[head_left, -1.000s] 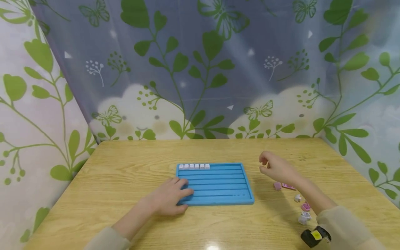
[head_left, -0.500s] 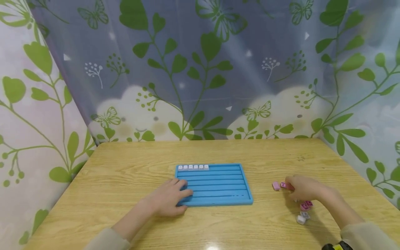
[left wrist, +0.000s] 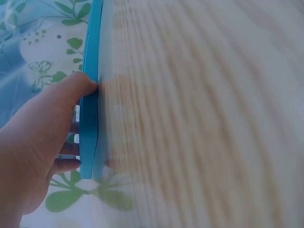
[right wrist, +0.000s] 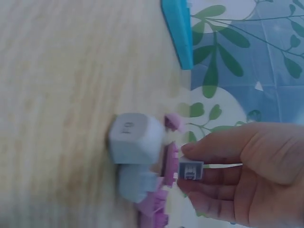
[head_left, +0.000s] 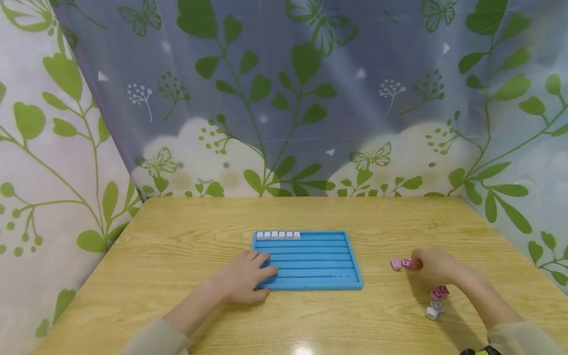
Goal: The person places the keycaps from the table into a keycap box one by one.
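Note:
A blue ridged tray (head_left: 310, 284) lies on the wooden table, with a row of several white keycaps (head_left: 278, 235) along its back left slot. My left hand (head_left: 244, 278) holds the tray's front left corner, its thumb against the front wall and its fingers over the left side. To the tray's right, my right hand (head_left: 437, 266) pinches a white keycap (right wrist: 191, 169) between thumb and fingers, its hollow underside showing in the right wrist view. Near that hand lie a pink keycap (head_left: 396, 264), a longer pink keycap (head_left: 406, 263), darker pink keycaps (head_left: 439, 292) and white keycaps (head_left: 431, 313).
The wooden table (head_left: 199, 222) runs back to a leaf-patterned curtain (head_left: 284, 98). In the right wrist view, a white keycap with printed marks (right wrist: 137, 137) stands close to the camera, beside pink ones.
My right hand has come from above the table, right of the tray, down and rightward to the loose keycaps, and now pinches a white one. The left hand stays on the tray.

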The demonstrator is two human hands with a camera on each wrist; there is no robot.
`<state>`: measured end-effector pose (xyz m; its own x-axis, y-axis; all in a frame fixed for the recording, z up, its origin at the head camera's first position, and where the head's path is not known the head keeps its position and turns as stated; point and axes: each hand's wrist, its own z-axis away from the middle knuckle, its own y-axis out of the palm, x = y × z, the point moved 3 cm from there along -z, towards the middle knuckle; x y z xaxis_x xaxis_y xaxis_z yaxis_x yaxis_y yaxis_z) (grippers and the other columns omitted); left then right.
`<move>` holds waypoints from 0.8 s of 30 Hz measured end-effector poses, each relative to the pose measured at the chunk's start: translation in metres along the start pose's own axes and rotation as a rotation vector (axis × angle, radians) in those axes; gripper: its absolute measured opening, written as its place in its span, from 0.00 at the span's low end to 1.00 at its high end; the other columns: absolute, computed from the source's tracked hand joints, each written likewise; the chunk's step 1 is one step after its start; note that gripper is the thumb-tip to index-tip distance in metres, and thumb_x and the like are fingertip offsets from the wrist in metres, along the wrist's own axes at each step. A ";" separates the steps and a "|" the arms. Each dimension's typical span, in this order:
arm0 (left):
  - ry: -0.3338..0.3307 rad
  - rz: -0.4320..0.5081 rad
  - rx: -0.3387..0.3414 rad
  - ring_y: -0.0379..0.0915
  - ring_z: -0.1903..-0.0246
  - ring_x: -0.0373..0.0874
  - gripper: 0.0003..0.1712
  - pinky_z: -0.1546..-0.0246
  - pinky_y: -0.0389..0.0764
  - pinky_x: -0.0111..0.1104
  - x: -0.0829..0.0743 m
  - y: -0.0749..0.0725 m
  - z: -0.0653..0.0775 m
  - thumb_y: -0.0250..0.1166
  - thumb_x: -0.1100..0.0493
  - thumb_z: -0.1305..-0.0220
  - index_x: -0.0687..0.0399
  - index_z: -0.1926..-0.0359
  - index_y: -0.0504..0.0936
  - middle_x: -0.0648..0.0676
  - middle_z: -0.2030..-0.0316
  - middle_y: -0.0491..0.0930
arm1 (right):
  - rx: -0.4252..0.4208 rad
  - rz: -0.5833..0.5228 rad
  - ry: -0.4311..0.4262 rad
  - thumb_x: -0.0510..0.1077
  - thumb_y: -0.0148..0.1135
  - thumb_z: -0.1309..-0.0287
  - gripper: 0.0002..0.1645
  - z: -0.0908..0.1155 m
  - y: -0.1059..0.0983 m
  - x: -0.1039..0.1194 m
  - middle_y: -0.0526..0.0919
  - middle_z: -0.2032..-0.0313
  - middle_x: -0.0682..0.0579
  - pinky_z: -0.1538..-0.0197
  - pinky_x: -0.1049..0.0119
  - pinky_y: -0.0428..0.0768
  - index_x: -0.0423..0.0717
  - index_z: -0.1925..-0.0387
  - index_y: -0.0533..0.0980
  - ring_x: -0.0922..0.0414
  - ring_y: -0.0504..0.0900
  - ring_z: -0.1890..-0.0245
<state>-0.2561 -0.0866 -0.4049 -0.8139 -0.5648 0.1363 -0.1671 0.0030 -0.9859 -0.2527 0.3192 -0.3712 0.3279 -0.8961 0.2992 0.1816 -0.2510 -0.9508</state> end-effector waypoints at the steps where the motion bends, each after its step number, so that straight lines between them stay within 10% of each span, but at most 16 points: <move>1: 0.002 -0.003 -0.001 0.65 0.55 0.47 0.23 0.50 0.69 0.43 0.000 0.000 0.000 0.55 0.43 0.39 0.44 0.45 0.73 0.53 0.53 0.69 | -0.007 -0.001 -0.003 0.32 0.61 0.54 0.08 -0.001 -0.002 0.001 0.69 0.79 0.55 0.75 0.65 0.65 0.44 0.77 0.70 0.59 0.65 0.78; 24: -0.030 0.001 0.059 0.65 0.53 0.47 0.26 0.48 0.68 0.43 0.000 -0.003 0.000 0.53 0.41 0.38 0.43 0.42 0.72 0.54 0.50 0.69 | -0.063 -0.178 -0.153 0.39 0.59 0.43 0.10 -0.059 -0.013 0.089 0.80 0.66 0.54 0.64 0.61 0.75 0.41 0.59 0.77 0.58 0.76 0.67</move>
<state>-0.2557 -0.0860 -0.4024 -0.7967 -0.5896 0.1328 -0.1320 -0.0446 -0.9902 -0.2806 0.2211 -0.3366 0.4335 -0.7710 0.4666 0.1925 -0.4266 -0.8837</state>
